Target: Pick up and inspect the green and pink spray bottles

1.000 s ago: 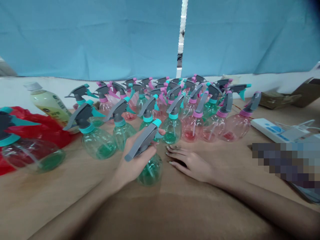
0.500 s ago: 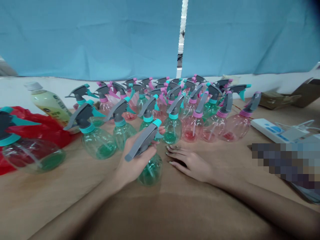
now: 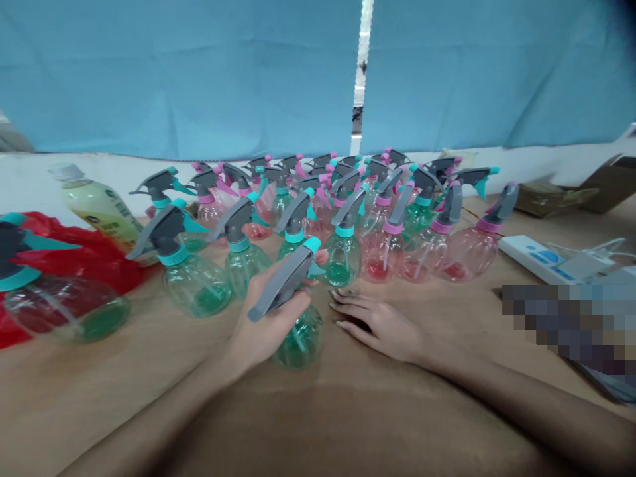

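My left hand (image 3: pixel 271 315) is wrapped round the neck of a green spray bottle (image 3: pixel 299 348) with a grey and turquoise trigger head. The bottle stands upright on the table, its collar hidden behind my fingers. To its right, my right hand (image 3: pixel 380 324) rests on the table with fingers stretched out, holding nothing. Just beyond my right fingertips is another green spray bottle (image 3: pixel 342 258). A pink spray bottle (image 3: pixel 382 258) stands beside that one. More green spray bottles, one of them here (image 3: pixel 199 288), are left of my left hand.
Several rows of pink and green spray bottles fill the back of the table (image 3: pixel 218 424). At left are a red plastic bag (image 3: pixel 134 275), a drink bottle (image 3: pixel 102 209) and a large green spray bottle (image 3: pixel 69 308). A white power strip (image 3: pixel 534 258) with cables lies right, near a blurred-out patch.
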### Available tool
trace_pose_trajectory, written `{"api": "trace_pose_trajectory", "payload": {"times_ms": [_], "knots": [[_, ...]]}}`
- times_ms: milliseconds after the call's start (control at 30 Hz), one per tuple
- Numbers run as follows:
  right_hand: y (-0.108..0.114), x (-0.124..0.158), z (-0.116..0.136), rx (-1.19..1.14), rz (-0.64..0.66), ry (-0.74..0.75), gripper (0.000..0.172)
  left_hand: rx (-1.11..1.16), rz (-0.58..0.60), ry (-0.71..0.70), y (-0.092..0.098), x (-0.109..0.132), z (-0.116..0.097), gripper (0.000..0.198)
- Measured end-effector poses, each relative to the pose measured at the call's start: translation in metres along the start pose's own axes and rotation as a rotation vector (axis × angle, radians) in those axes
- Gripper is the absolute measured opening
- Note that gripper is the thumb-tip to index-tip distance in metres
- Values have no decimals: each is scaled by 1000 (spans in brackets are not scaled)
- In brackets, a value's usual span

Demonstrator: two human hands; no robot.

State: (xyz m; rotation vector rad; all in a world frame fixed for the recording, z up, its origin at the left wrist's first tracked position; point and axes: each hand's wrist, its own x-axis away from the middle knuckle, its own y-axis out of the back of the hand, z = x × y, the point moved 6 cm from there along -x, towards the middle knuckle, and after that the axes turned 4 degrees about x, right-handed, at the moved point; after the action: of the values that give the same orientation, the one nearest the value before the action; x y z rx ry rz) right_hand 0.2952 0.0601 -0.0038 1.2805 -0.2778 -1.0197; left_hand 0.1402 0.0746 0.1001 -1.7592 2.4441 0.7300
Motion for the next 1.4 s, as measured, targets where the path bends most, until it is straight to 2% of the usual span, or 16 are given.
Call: {"api": "trace_pose_trajectory", "payload": {"times_ms": [533, 1033, 1233, 1400], "knots": [[2, 0, 1, -33, -23, 13, 37, -20, 32, -26, -1, -1, 1, 42], [1, 0, 0, -21, -16, 21, 38, -232, -30, -40, 4, 0, 0, 25], [1, 1, 0, -23, -19, 22, 37, -137, -7, -47, 2, -1, -1, 15], [1, 0, 0, -9, -4, 10, 38, -124, 4, -39, 3, -1, 0, 18]]}}
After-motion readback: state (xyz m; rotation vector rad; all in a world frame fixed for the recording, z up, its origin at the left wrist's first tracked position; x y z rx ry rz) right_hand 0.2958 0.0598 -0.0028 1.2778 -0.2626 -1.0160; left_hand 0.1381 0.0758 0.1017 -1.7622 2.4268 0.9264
